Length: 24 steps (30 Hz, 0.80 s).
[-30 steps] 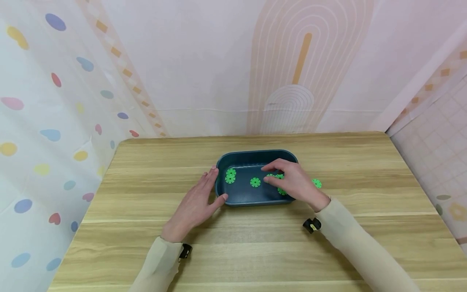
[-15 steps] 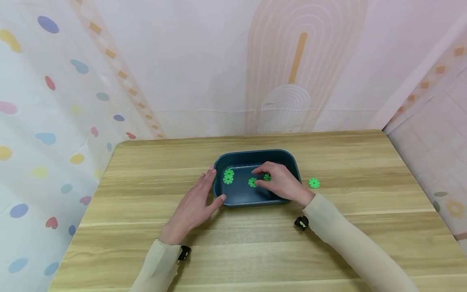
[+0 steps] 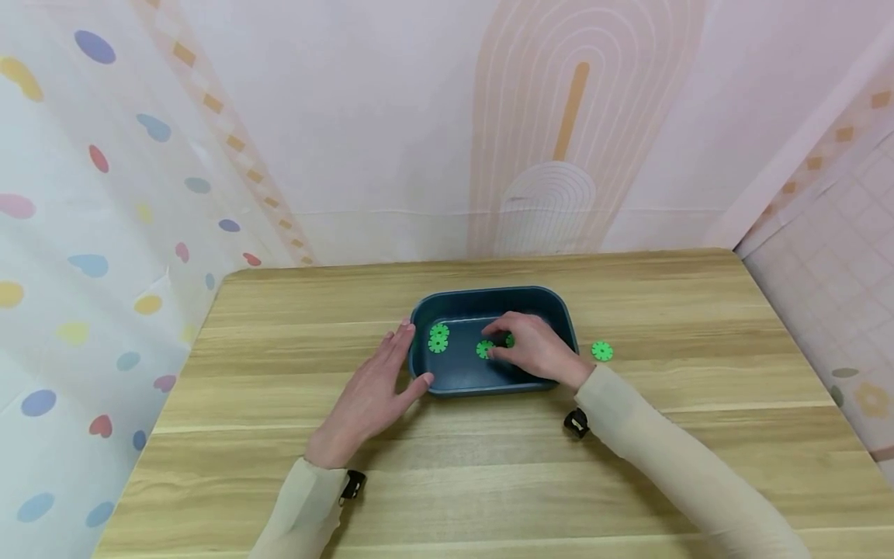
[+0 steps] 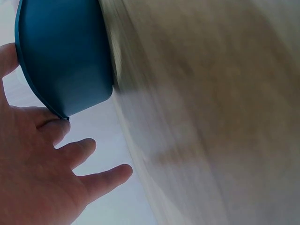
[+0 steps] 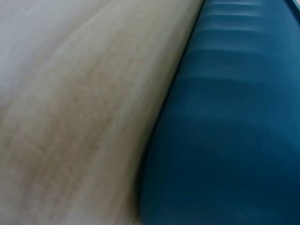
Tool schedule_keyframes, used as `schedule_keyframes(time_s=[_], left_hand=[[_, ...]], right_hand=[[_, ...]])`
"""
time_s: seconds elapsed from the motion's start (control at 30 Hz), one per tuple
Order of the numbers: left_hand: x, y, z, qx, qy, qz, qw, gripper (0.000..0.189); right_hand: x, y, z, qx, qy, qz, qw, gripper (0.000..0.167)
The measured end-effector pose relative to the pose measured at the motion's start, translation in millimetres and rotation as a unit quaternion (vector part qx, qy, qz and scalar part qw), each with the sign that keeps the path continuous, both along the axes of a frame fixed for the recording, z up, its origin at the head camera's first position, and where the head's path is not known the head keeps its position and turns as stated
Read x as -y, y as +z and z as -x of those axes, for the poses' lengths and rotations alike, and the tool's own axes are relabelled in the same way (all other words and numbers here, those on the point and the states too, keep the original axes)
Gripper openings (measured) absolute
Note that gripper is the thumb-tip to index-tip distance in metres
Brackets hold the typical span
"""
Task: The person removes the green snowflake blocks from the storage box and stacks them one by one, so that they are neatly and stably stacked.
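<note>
Centrally, a dark blue, oblong, plastic-looking tray with rounded corners [image 3: 464, 374] sits on a light wood-grain table [image 3: 461, 466]. My left hand [image 3: 370, 388], left of centre, has its fingers outstretched and thumb spread wide, touching the tray's left end (the left wrist view shows fingertips against its rim). My right hand [image 3: 534, 345] reaches over the tray's right half, thumb and forefinger curved with a narrow gap between. Its thumb tip is at a bright green, notched flat disc [image 3: 481, 350] near the tray's middle; whether they touch, I cannot tell. Two green discs [image 3: 438, 338] lie together toward the tray's left end, another green disc [image 3: 510, 340] is partly hidden by my right hand, and a lone green disc [image 3: 602, 351] lies on the table, right of the tray.
</note>
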State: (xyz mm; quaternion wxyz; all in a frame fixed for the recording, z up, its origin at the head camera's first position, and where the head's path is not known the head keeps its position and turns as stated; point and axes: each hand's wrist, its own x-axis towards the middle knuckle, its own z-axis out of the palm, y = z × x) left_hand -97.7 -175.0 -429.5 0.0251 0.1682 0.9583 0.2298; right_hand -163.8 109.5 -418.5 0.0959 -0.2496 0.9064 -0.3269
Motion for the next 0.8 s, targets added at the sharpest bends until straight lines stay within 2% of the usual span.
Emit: schedule_keyframes(time_s=[0.8], left_hand=[[0.1,-1.0,0.3,0.001,-0.001,0.004,1.0000,0.086]], right_hand=[[9.9,-6.2,9.0,0.010,0.019,-0.064,0.9977,0.033]])
